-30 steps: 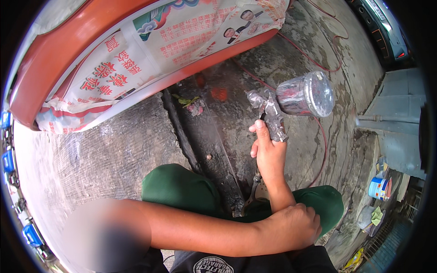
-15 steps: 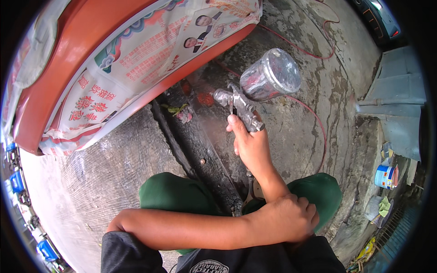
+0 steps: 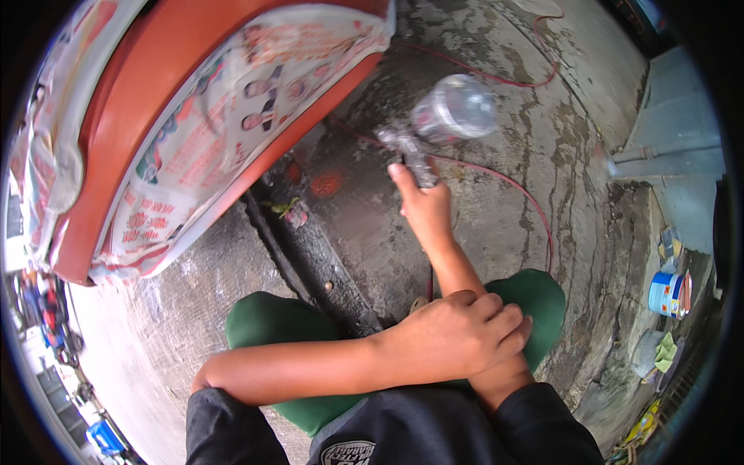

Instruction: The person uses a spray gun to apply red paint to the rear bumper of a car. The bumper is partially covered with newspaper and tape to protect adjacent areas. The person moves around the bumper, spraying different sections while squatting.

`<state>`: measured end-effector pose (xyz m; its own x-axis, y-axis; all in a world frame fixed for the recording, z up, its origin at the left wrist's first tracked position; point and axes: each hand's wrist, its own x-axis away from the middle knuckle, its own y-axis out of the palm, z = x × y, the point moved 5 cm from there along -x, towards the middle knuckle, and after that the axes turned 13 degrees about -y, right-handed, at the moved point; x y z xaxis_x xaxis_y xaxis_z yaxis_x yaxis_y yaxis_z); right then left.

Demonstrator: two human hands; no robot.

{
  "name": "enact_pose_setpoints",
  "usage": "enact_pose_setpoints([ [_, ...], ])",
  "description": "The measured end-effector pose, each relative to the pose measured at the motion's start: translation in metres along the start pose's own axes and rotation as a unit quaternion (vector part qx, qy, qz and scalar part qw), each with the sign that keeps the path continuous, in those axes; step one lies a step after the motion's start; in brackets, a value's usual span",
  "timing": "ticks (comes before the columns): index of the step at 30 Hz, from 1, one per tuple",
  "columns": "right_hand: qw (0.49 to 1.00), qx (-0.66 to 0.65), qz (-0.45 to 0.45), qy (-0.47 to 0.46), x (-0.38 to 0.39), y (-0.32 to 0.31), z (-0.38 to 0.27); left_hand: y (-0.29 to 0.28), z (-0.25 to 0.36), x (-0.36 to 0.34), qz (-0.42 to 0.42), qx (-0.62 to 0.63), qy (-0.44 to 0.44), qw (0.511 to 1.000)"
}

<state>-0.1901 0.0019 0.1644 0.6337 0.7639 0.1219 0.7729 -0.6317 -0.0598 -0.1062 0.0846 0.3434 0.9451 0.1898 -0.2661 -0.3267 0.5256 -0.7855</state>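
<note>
Right hand (image 3: 425, 208) out ahead on an extended forearm, clamped around the handle of a spray gun (image 3: 416, 157), thumb up along its back. Gun slightly blurred, ahead of the knees, nose toward upper left; its clear cup (image 3: 457, 108) tilts off to the right. Left forearm crosses the body; left hand (image 3: 469, 333) lies over the right forearm, fingers curled. Whether it grips or only rests, cannot tell.

Ground: stained concrete floor (image 3: 496, 240), a dark groove (image 3: 283, 260) running diagonally, an orange patch (image 3: 325, 184) near the gun. Red hose (image 3: 535, 205) loops to the right. Blue-and-white can (image 3: 665, 294) far right, below a grey metal sheet (image 3: 674, 116).

Edges: orange panel (image 3: 155, 101), partly papered, slants along upper left, well apart from the gun; bare concrete between them, more out to the right.
</note>
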Motion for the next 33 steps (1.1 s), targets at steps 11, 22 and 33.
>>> enact_pose_setpoints([
  [11, 0.929, 0.199, -0.118, -0.287, -0.022, -0.016, 0.034, -0.052, 0.087, -0.034, -0.201, -0.098, 0.023, 0.974],
  [22, 0.822, 0.303, -0.285, -0.388, -0.055, -0.031, 0.109, -0.014, 0.031, -0.009, -0.2, -0.033, -0.096, 0.975],
  [33, 0.794, 0.26, -0.336, -0.434, -0.051, -0.002, 0.158, -0.006, -0.016, 0.007, -0.29, -0.002, -0.169, 0.942],
])
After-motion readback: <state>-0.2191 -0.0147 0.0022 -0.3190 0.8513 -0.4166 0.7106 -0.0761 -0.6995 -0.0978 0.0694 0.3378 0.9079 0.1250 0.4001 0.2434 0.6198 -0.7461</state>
